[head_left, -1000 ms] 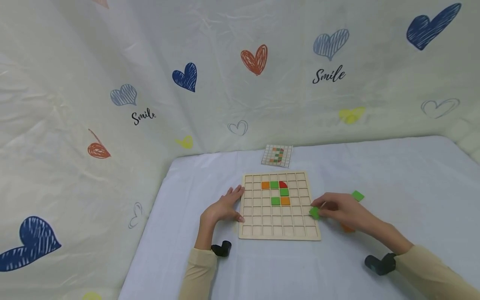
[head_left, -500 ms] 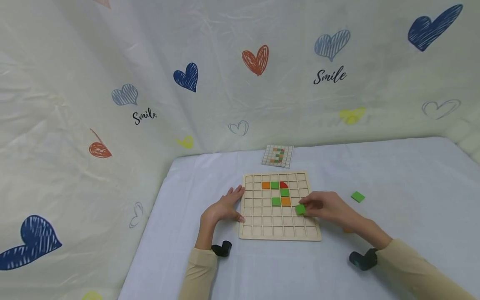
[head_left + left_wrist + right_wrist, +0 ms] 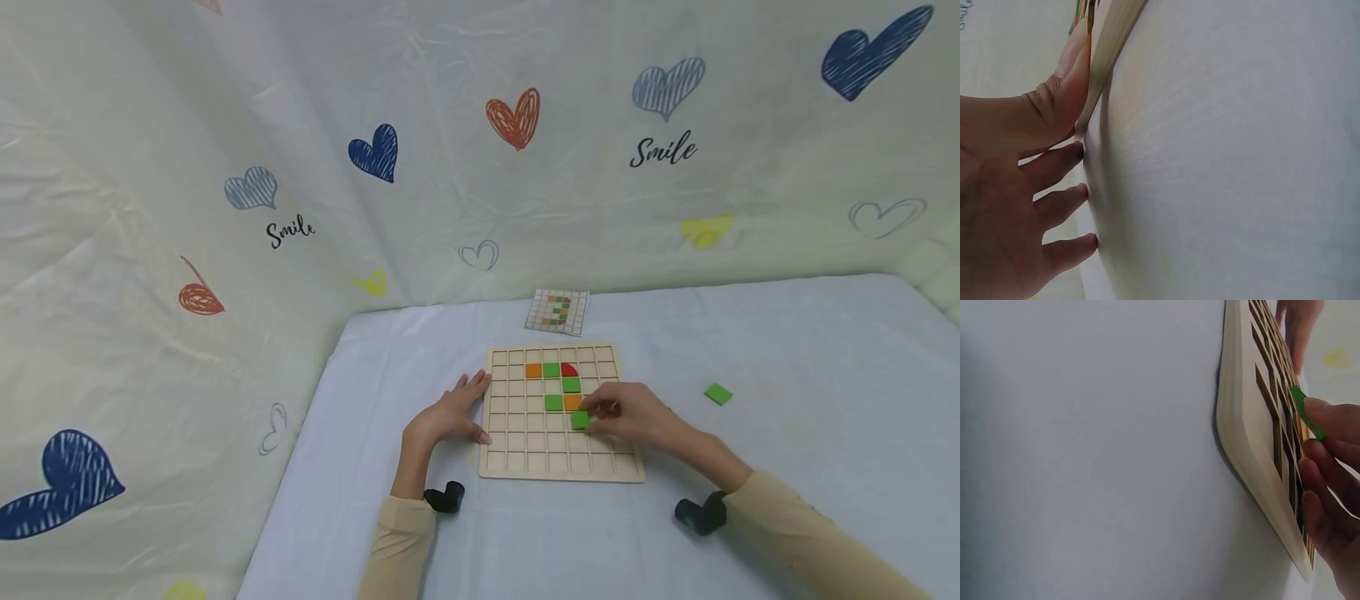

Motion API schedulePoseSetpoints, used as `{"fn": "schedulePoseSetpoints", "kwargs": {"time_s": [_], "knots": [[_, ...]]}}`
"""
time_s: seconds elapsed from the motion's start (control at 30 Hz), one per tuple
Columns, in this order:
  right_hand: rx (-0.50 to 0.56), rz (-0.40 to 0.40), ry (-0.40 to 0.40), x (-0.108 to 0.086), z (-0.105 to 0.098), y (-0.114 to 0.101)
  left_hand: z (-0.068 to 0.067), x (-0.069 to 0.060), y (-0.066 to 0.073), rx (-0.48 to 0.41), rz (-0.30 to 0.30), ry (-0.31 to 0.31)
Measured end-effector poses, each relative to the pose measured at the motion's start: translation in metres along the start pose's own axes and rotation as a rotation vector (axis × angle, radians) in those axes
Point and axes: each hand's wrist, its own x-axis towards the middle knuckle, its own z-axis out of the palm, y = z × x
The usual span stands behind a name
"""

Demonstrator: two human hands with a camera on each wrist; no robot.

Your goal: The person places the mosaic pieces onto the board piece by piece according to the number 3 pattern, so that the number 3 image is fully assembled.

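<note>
Green tile (pinched) juts from the right hand.

Green tile, orange tile, red piece, gridded tan board, heart-patterned backdrop

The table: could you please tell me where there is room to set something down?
The table is bare right of the loose tile and in front of the board, between the sleeves. Crowded: the board's left edge, by the left hand, and mid-board, where the right hand pinches a green tile.
</note>
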Motion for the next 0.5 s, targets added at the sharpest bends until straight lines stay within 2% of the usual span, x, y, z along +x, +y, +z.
{"fn": "schedulePoseSetpoints", "kwargs": {"time_s": [0.33, 0.5], "knots": [[-0.035, -0.023, 0.014, 0.006, 0.008, 0.001, 0.001, 0.001, -0.001, 0.0, 0.001, 0.002], [-0.044, 0.0, -0.004, 0.006, 0.012, 0.0, 0.002, 0.0, -0.003, -0.017, -0.003, 0.001]]}}
